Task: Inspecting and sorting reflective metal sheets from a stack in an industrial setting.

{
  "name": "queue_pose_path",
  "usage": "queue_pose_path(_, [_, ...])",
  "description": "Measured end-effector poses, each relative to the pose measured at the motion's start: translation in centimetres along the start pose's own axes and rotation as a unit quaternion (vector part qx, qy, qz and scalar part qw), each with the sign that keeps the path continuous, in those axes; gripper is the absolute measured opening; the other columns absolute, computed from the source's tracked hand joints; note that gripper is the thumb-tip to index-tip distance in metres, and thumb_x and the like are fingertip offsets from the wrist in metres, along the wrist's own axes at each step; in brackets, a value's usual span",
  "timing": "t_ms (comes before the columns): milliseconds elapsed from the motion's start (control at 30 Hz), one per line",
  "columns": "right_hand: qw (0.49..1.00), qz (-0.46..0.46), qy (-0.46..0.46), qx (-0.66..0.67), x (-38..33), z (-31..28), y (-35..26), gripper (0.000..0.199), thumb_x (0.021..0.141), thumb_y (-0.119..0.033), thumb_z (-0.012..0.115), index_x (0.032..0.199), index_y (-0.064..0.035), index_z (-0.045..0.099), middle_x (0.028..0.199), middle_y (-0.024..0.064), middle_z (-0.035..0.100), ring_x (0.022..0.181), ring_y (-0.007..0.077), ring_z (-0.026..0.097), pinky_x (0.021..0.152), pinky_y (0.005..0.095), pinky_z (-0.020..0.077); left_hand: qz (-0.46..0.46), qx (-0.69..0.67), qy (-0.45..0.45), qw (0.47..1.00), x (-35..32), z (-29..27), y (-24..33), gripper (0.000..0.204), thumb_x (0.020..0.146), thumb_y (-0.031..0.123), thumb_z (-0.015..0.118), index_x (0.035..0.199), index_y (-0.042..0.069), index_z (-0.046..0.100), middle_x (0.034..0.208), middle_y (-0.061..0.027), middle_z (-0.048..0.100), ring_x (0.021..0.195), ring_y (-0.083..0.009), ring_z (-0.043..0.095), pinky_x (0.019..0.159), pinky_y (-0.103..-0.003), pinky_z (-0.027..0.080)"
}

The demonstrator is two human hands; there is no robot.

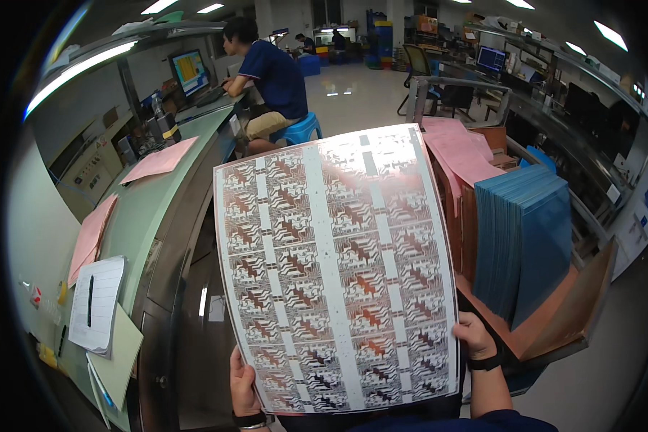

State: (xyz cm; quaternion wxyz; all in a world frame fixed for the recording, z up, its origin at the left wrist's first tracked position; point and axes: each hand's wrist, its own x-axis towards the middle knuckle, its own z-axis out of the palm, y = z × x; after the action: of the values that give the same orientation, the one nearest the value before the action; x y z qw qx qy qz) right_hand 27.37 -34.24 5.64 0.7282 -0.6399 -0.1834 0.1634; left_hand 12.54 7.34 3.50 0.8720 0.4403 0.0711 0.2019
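Observation:
A large circuit board panel (327, 266), copper and silver with repeated trace patterns, is held up in front of me, tilted so light glares off its top right. My left hand (243, 381) grips its lower left edge, thumb on the face. On the lower right edge my right hand (475, 337) is closed, its thumb at the rim; the fingers behind the panel are hidden. To the right, a thick stack of blue-green panels (522, 241) stands on edge on a brown-lined rack (554, 324). Pink sheets (464, 147) lie over brown panels beside that stack.
Along the left runs a green-topped bench (173, 183) with pink sheets (158, 160), a notebook (97, 302) with a black pen, and a pale green sheet (119, 353). A person (273, 79) sits on a blue stool (300, 129) at a monitor (189, 72). A metal rail (468, 85) rises behind the rack.

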Motion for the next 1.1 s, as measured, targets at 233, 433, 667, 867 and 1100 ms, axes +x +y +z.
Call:
queue_pose_path(233, [0.980,-0.044,0.091,0.170,7.0,1.7,-2.4,0.036,0.093,-0.016,0.046,0.120,0.0081,0.045,0.109,0.0127,0.057,0.091,0.0158,0.059,0.079,0.0272,0.0473,-0.014,-0.014,-0.085,0.996,-0.1,1.4,2.8,0.058,0.094,0.036,0.039,0.140,0.004,0.022,0.138,-0.0148,0.036,0.122,-0.0269,0.041,0.101,-0.040,0.035])
queue_pose_path(433, [0.926,-0.094,0.125,0.344,7.6,7.1,-1.1,0.033,0.093,-0.015,0.047,0.121,0.0019,0.045,0.112,0.0093,0.057,0.099,0.0191,0.057,0.087,0.0326,0.0459,-0.047,-0.252,-0.159,0.953,-2.2,1.4,-2.6,0.066,0.089,0.050,0.044,0.138,0.009,0.029,0.138,-0.0128,0.036,0.124,-0.0282,0.038,0.101,-0.050,0.034])
queue_pose_path(667, [0.927,-0.152,0.148,0.309,4.2,4.7,-4.0,0.039,0.094,-0.026,0.041,0.118,0.0043,0.046,0.110,0.0158,0.058,0.100,0.0230,0.059,0.087,0.0373,0.0489,-0.013,-0.055,0.041,0.998,-1.3,-0.1,-2.4,0.052,0.090,0.006,0.048,0.137,0.005,0.027,0.133,-0.0132,0.042,0.118,-0.0256,0.044,0.101,-0.040,0.036])
queue_pose_path(867, [0.957,-0.117,0.154,0.217,1.4,-0.3,-5.3,0.048,0.097,-0.027,0.032,0.129,0.0093,0.034,0.116,0.0205,0.054,0.098,0.0242,0.061,0.077,0.0337,0.0565,0.002,0.012,0.101,0.995,-0.8,-2.3,-1.0,0.041,0.093,0.008,0.043,0.133,0.002,0.032,0.126,-0.0146,0.047,0.111,-0.0248,0.051,0.093,-0.039,0.044])
queue_pose_path(1100, [0.958,-0.112,0.180,0.195,0.4,0.5,-4.0,0.046,0.096,-0.020,0.038,0.129,0.0113,0.033,0.116,0.0218,0.053,0.100,0.0237,0.060,0.074,0.0324,0.0581,-0.004,0.064,0.124,0.990,-0.7,-3.0,-0.1,0.036,0.094,0.010,0.044,0.128,0.001,0.037,0.118,-0.0142,0.053,0.099,-0.0207,0.058,0.082,-0.034,0.052])
